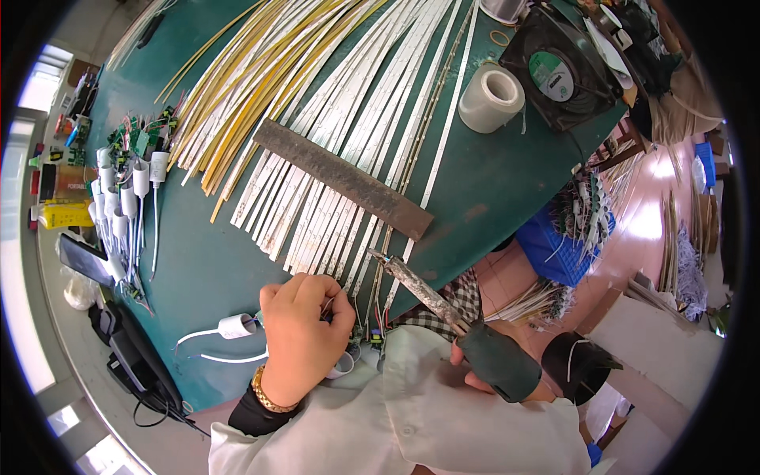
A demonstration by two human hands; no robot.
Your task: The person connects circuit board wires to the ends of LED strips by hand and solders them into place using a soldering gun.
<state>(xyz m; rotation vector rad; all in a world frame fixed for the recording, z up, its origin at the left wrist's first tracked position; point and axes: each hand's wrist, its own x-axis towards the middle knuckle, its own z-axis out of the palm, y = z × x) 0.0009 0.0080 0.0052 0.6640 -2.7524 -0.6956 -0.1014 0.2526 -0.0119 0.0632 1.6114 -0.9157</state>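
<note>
My left hand (305,336), with a gold watch band at the wrist, is closed with its fingertips pinched at the near ends of the white LED strips (317,237). What lies between those fingers is hidden; thin wires show beside them. My right hand (473,378) grips the dark green handle of a soldering iron (423,294). The iron's tip points up and left, over the strip ends. A rusty flat metal bar (340,178) lies across the strips. Small circuit boards with wires (372,336) are at the table's near edge, and a white lamp cap (236,325) lies left of my left hand.
Yellow-backed strips (237,87) fan out at far left. White lamp caps (127,202) with circuit boards lie on the left, near a phone (85,260). A film roll (491,99) and black fan (560,67) stand far right. A blue crate (554,245) is right of the table.
</note>
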